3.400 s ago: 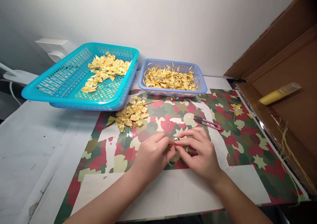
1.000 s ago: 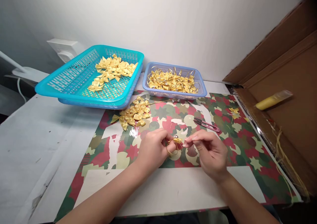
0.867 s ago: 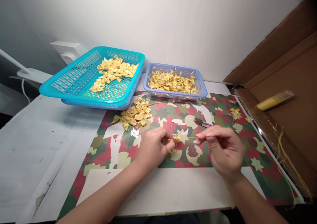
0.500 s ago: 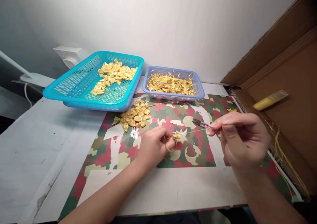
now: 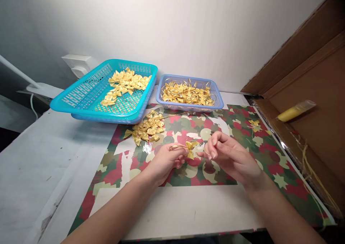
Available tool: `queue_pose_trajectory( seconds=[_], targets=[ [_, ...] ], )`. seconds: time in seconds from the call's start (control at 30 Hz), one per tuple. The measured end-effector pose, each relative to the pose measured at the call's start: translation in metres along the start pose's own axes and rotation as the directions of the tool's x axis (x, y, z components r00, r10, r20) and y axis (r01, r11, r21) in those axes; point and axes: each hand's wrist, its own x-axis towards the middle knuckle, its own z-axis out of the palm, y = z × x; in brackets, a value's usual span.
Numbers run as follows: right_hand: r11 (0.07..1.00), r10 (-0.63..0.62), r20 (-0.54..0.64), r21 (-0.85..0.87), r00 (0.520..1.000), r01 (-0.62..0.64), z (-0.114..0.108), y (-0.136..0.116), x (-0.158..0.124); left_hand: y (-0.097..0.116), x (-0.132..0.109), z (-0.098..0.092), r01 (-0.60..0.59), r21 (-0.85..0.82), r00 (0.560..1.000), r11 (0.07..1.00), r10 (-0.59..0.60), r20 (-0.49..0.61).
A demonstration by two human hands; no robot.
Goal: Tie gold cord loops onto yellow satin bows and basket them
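Observation:
My left hand (image 5: 168, 159) pinches a gold wire ring with a yellow satin bow (image 5: 191, 149) on it, held up over the patterned sheet. Just right of the bow is my right hand (image 5: 229, 154), its thumb and fingers drawn together. Whatever lies between those fingertips is too small to name. Behind my left hand, a loose pile of yellow bows (image 5: 147, 126) rests on the sheet. A thin gold wire piece (image 5: 175, 114) with shiny beads lies just behind the pile.
A turquoise basket (image 5: 107, 118) of bows stands at the back left. Beside it, a blue-purple basket (image 5: 219, 99) holds bows on gold rings. At right are a single bow (image 5: 254, 123), a yellow tube (image 5: 295, 111), cardboard walls (image 5: 318, 78) and hanging yellow threads (image 5: 315, 172).
My right hand has moved left, close to the bow, and the scissors at its fingers no longer show clearly. My left hand has turned, so the bow and ring now face the camera.

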Motion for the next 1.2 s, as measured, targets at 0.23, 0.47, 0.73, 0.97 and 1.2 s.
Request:
queue_pose_trajectory(
  seconds=[0.23,0.47,0.73,0.97,1.2],
  targets=[
    [0.992,0.029,0.051,0.122,0.998,-0.035,0.006,-0.001,0.002,-0.002,0.002,-0.001,0.033,-0.021,0.999,0.999,-0.033,-0.004],
    [0.994,0.027,-0.011,0.102,1.000,-0.026,0.000,-0.002,0.002,-0.004,0.003,-0.002,0.038,0.000,0.999,0.999,-0.038,0.014],
    [0.993,0.096,-0.078,0.070,0.992,-0.091,0.000,-0.001,0.002,-0.003,0.002,0.001,0.038,0.058,0.999,0.998,-0.038,0.000],
    [0.983,0.125,-0.093,0.145,0.988,-0.110,-0.001,-0.004,0.003,-0.003,0.000,0.001,0.005,0.121,1.000,0.993,-0.008,0.018],
    [0.986,0.077,-0.094,0.155,0.993,-0.062,-0.001,-0.016,0.002,-0.002,-0.005,0.005,-0.068,0.332,0.995,0.941,0.088,-0.044]
  ],
)
